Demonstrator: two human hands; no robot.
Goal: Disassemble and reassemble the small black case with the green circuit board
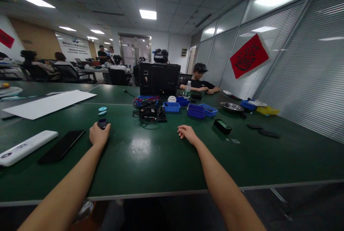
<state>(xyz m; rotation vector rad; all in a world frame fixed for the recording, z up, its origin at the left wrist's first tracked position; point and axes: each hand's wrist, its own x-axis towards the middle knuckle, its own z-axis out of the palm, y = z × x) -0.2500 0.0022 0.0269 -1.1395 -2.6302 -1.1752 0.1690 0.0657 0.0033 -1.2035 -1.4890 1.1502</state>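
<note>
My left hand (99, 136) is closed around a small dark device with a screen (102, 123), held at the tabletop. Its lower part is hidden by my fingers. Just beyond it lie two small light-blue round pieces (102, 110). On the green table (161, 166), my right hand (187, 133) rests with its fingers loosely curled in and nothing visible in them. To the right of that hand is an open black box with a green inside (223, 126). A black phone-like slab (62, 146) lies left of my left forearm.
Blue plastic trays (172, 107) and a black power adapter with cables (147, 113) stand mid-table, before a black monitor (160, 79). A water bottle (187, 89), metal bowl (232, 107), white long case (29, 146) and white sheet (51, 103) are around. A person (200, 80) sits across.
</note>
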